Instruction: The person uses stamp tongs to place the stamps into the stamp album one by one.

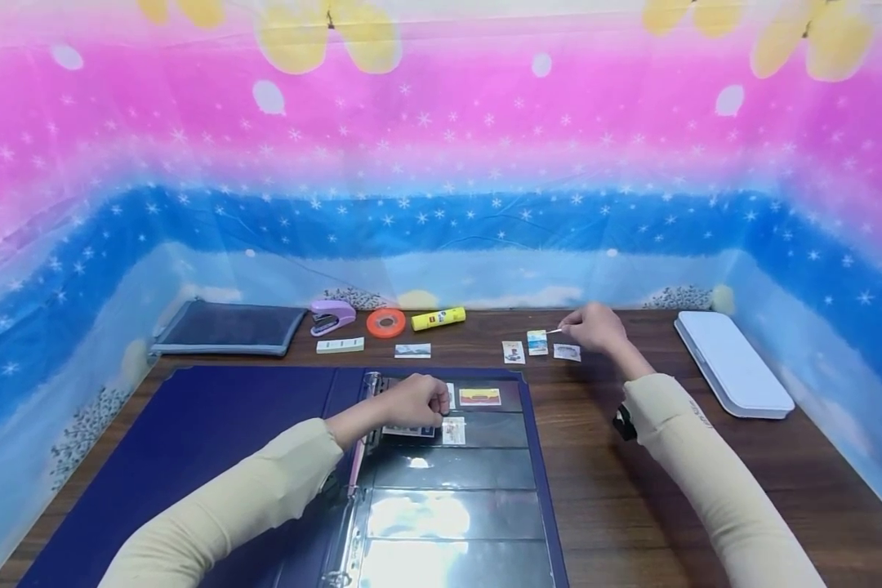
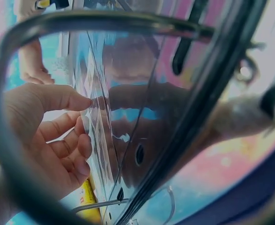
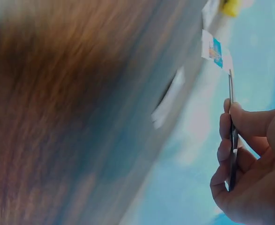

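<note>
Beyond navy rectangular binder [image 1: 228,441], right hand [image 1: 594,328] holds slim metal tweezers [image 3: 234,140], likely protecting blue-and-white stamp [image 1: 537,342]; left hand [image 1: 412,403] pinches clear plastic page [image 1: 485,469].

We see metal tweezers [image 3: 234,140], a paper stamp [image 3: 215,50], shiny plastic pockets [image 1: 456,471], a smooth wood counter [image 1: 595,482] and a wrinkly cloth curtain [image 1: 448,122].

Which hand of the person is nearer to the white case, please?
Right. The right hand holds tweezers left of the white case; the left hand is farther left, over the binder.
</note>
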`<action>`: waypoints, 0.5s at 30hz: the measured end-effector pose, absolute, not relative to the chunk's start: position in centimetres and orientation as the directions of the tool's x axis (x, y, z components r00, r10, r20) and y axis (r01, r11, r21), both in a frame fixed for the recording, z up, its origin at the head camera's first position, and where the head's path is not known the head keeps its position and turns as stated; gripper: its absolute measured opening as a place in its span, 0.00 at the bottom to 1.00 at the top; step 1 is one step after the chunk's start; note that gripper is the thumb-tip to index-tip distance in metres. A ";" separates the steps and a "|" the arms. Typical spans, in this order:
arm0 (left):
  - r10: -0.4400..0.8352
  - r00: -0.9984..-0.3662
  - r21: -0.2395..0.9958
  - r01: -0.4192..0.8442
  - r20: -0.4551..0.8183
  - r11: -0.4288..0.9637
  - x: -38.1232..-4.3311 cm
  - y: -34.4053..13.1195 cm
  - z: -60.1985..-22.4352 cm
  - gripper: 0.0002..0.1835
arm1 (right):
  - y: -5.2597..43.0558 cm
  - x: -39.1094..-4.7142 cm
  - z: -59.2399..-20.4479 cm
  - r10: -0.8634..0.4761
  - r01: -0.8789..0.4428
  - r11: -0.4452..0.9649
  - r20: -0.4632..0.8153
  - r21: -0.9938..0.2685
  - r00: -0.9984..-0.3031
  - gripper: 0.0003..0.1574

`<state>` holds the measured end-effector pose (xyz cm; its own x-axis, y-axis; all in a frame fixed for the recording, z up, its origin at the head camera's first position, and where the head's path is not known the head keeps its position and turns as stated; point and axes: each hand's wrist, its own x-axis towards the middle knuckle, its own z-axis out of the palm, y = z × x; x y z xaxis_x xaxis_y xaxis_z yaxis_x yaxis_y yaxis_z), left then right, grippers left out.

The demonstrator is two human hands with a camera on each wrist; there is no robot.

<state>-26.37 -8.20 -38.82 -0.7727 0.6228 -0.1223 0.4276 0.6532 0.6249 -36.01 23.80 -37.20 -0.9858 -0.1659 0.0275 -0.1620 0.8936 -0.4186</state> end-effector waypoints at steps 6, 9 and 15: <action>0.632 -0.770 0.620 0.455 -0.088 0.640 -26.4 -8.0 -38.8 0.01 | 20.4 -32.9 -35.8 -0.263 -0.274 0.813 0.096 -0.514 -0.960 0.14; 0.631 -0.772 0.618 0.460 -0.077 0.638 -26.3 -7.8 -38.9 0.02 | 18.5 -31.4 -36.1 -0.291 -0.292 0.788 0.089 -0.542 -0.952 0.13; 0.643 -0.763 0.645 0.460 -0.064 0.610 -26.2 -7.4 -39.2 0.04 | 16.5 -29.4 -38.1 -0.284 -0.258 0.818 0.029 -0.515 -0.958 0.10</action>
<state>-26.23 -7.36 -39.20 -0.7632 0.6429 -0.0642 0.4596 0.6101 0.6454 -29.41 16.46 -38.11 -0.9584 -0.2841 0.0293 -0.2581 0.8177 -0.5145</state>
